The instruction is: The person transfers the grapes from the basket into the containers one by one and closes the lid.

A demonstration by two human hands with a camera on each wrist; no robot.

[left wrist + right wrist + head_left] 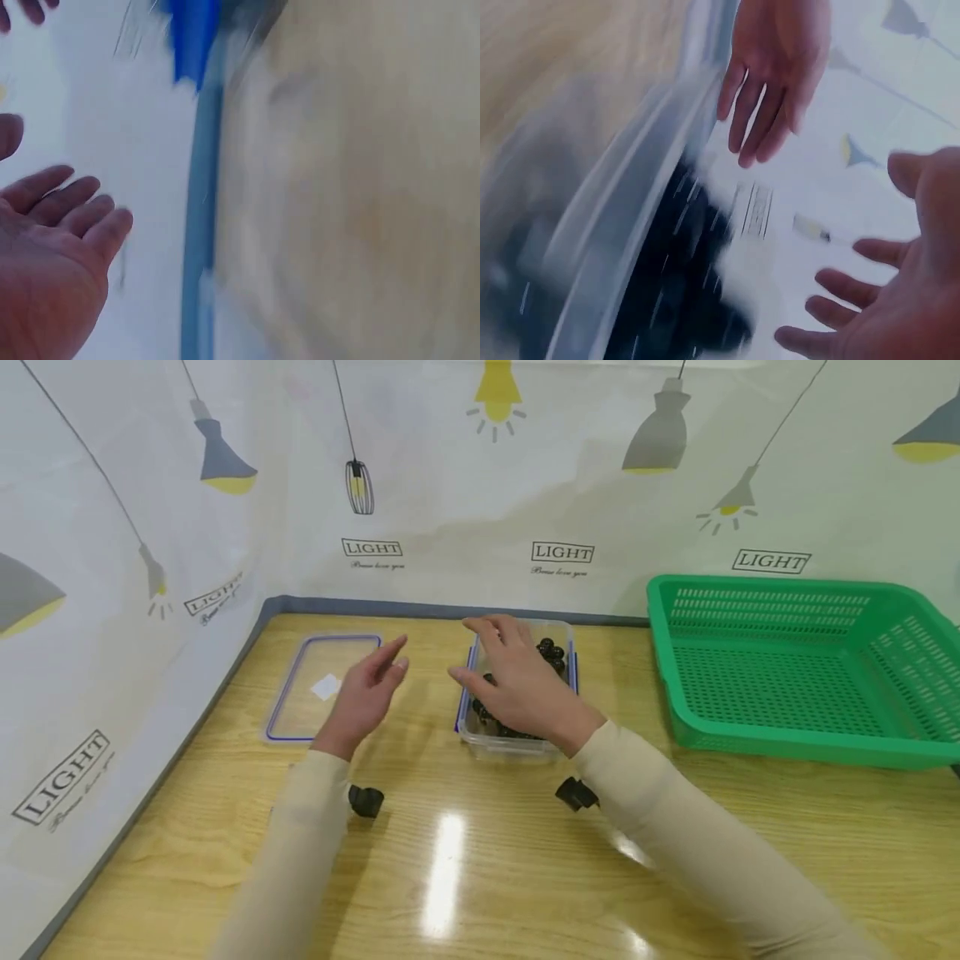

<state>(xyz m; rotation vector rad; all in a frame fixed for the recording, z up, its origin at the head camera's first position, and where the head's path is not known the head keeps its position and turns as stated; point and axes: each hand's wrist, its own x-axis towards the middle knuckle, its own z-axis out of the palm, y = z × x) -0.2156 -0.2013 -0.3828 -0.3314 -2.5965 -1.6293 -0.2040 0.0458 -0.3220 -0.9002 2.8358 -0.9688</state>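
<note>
A clear plastic container with blue side clips [517, 745] stands near the back of the table and holds several dark, shiny round pieces [551, 652], too small to name surely. Over it hovers my right hand [517, 681], fingers spread and nothing in them; it hides part of the contents. In the right wrist view those dark pieces [679, 270] are blurred. My left hand [367, 693] hangs to the left of the container with its fingers extended and holds nothing. Behind it lies a clear lid with a blue seal [288, 706], partly covered by the hand.
At the right stands a large green perforated basket [795, 739]. A white paper piece [326, 686] shows at the lid. Black wrist-mounted parts [366, 802] show beside both sleeves. A printed cloth wall [450, 477] borders the wooden table [420, 852] at the back and left.
</note>
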